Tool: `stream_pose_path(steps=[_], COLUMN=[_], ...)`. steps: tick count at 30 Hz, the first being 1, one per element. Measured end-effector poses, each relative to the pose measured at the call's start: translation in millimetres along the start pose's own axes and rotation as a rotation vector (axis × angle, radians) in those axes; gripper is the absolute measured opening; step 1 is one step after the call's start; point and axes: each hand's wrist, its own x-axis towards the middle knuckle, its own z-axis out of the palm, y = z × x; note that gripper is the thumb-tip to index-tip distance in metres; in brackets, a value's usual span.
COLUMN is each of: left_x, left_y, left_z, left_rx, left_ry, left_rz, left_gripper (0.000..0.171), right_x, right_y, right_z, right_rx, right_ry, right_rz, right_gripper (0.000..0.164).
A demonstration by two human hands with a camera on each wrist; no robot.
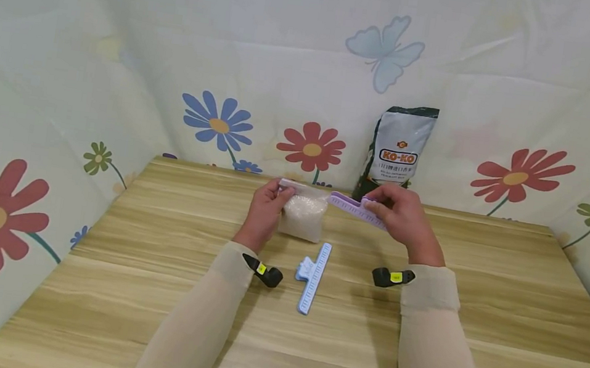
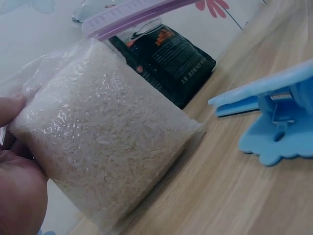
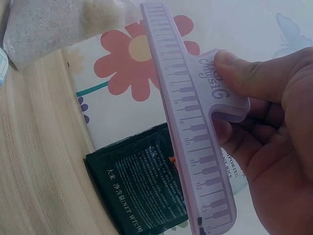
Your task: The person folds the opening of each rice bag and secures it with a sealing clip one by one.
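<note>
Between thumb and fingers, my left hand [image 1: 265, 210] grips the upper left corner of a clear plastic bag of rice [image 2: 110, 127]. The bag hangs upright close to the tabletop; whether it touches the wood I cannot tell. My right hand [image 1: 401, 218] pinches the handle of a long purple clip [image 3: 188, 112] printed with piano keys and numbers. One end of this clip points at the bag's upper right edge. On the table in front of the bag lies a similar blue clip [image 1: 314, 278], held by neither hand.
A dark green and silver KO-KO rice package [image 1: 402, 145] stands at the back, behind my right hand. The wooden table [image 1: 202, 209] ends at a cloth backdrop [image 1: 287, 71] with flowers and a butterfly.
</note>
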Motion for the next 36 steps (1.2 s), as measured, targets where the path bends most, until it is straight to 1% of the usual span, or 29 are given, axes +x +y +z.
stream_pose_path(steps=[5,15,23,26,31,36], left_x=[-1.9,-4.6,-7.2,-8.4,-8.6,-7.1], left_y=[0.9,2.5,4.5,5.2,5.6,4.4], left_z=[1.8,5.8,6.3,6.0,6.8,8.1], left_rx=[-0.004,-0.011,0.029,0.039,0.041,0.023], left_ry=[-0.015,-0.068,-0.096,-0.099,-0.089,-0.077], left_rz=[-0.013,-0.017,-0.050,-0.056,-0.046,-0.029], left_gripper=[0.023,0.026,0.026,0.025,0.025,0.025], right_x=[0.9,1.5,1.9,2.6,1.9,1.8], right_y=[1.2,-1.9,-5.4,-5.4,-8.7,-10.1], right_z=[0.5,1.4,6.8,9.2,11.1,13.3], right_rx=[0.009,0.007,0.016,0.007,0.005,-0.003], right_ry=[-0.003,-0.002,0.008,0.014,0.024,0.030], right_rz=[-0.001,-0.016,-0.049,-0.066,-0.100,-0.121], right_gripper=[0.015,0.015,0.014,0.014,0.014,0.014])
